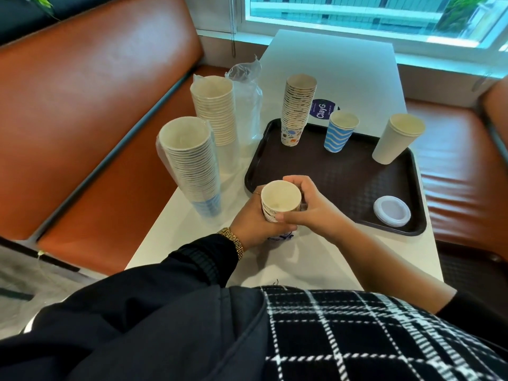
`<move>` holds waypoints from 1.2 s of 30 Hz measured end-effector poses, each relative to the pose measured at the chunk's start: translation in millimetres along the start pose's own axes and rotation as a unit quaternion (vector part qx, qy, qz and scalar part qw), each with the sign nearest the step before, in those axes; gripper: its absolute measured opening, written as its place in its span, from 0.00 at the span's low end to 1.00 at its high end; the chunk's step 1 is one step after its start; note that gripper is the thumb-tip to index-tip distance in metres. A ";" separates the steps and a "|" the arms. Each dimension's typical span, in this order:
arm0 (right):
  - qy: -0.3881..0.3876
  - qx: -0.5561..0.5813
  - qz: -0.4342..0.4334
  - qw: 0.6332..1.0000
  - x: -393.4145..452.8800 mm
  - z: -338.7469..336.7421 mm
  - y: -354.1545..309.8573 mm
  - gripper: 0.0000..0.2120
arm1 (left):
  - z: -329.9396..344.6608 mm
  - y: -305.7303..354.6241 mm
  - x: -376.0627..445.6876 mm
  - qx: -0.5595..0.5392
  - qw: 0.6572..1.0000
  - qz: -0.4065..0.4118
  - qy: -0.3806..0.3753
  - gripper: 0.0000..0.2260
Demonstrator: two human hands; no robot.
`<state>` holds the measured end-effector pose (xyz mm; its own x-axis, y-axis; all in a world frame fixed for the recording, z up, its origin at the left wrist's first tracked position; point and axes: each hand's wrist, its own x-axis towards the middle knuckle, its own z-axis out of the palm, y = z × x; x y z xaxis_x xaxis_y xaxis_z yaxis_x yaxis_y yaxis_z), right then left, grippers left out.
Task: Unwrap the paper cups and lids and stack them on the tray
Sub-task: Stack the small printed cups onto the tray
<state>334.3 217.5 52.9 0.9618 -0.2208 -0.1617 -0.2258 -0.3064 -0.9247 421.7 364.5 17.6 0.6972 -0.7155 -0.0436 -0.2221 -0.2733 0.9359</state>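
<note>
Upright, a short stack of printed cups [277, 204] was held just off the near-left corner of the tray [341, 177], its long axis vertical and its mouth upward; the left hand [255, 221] was wrapped round its lower part and the right hand [308, 207] curled round its upper rim. Ahead on the tray, the matching tall printed stack [298, 108] stood at the far-left corner, so a forward carry was judged to be needed, either hand being equally near

Short stack of printed paper cups [277, 204] held upright near dark brown plastic tray [343, 182]; tall printed stack [298, 105], blue-striped cup [339, 132], white cup [395, 138], white plastic lids [391, 210] on tray.
</note>
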 end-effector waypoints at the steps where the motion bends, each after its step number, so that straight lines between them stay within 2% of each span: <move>1: 0.012 -0.009 -0.008 1.000 0.3 1.7 0.2 0.41 | -0.1 0.1 0.0 -0.001 1.000 0.001 0.000 0.38; 4: 0.031 -0.033 -0.040 0.998 1.1 5.3 0.9 0.48 | 0.1 1.2 -0.1 -0.008 1.000 0.003 -0.003 0.40; 8: 0.063 -0.022 -0.070 0.995 0.2 2.4 -10.4 0.44 | 1.1 -1.5 1.2 -0.007 1.000 0.004 -0.009 0.40; 12: 0.095 0.049 -0.090 0.990 4.3 -6.0 -26.5 0.44 | 0.1 -1.7 2.3 0.012 1.000 0.006 -0.009 0.36; 17: 0.135 0.087 -0.109 0.981 30.9 -29.6 -47.2 0.41 | 1.4 -4.1 0.6 0.011 1.000 0.010 0.001 0.37; 20: 0.181 0.021 -0.123 0.976 63.6 -51.3 -62.6 0.41 | 2.6 -7.0 0.2 0.002 1.000 0.012 0.008 0.36; 26: 0.293 -0.093 -0.135 0.942 140.6 -103.9 -106.8 0.41 | 2.2 -4.5 0.6 0.013 1.000 0.012 0.005 0.36; 31: 0.314 -0.130 -0.096 0.936 190.3 -130.3 -126.2 0.38 | 3.1 -4.0 0.1 -0.003 1.000 0.009 0.019 0.36; 36: 0.281 -0.187 -0.040 0.940 220.2 -130.9 -109.7 0.39 | 3.1 -4.1 1.1 0.001 1.000 0.003 0.020 0.35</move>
<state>550.6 81.3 163.8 0.7677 -0.6059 0.2088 -0.2957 -0.6240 -0.7233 421.3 362.9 12.6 0.7225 -0.6909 -0.0235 -0.2286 -0.2708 0.9351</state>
